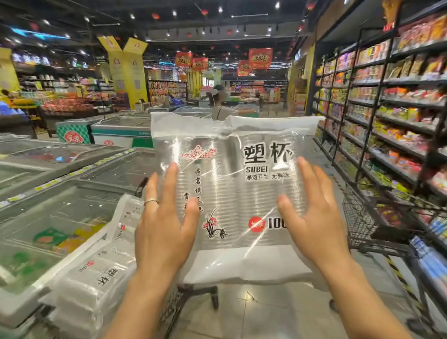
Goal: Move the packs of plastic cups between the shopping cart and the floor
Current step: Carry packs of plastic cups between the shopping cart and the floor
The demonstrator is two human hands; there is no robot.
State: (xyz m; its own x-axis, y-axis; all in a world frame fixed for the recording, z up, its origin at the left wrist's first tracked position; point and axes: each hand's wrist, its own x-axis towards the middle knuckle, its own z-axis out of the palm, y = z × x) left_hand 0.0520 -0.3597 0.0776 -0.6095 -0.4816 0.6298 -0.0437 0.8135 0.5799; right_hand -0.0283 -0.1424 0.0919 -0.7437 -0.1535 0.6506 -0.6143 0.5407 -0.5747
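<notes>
Left hand (165, 229) and right hand (314, 215) (flat) carry cup pack (231, 146).

Bare forearms (138, 314), ring (151, 201) on left grip (165, 229)

Printed on clear plastic pack of stacked transparent cups (234, 184): black "塑杯", "SUBEI", "净透卫生 无异味" upper right; "100" btm right, partly hidden; "春" btm centre.

Yellow pillar (127, 72) stands far back; glass-topped freezers (43, 214) left of it, stocked shelves (390, 104) right, red banners (260, 57) hanging beside it, spotlights (220, 9) overhead.
</notes>
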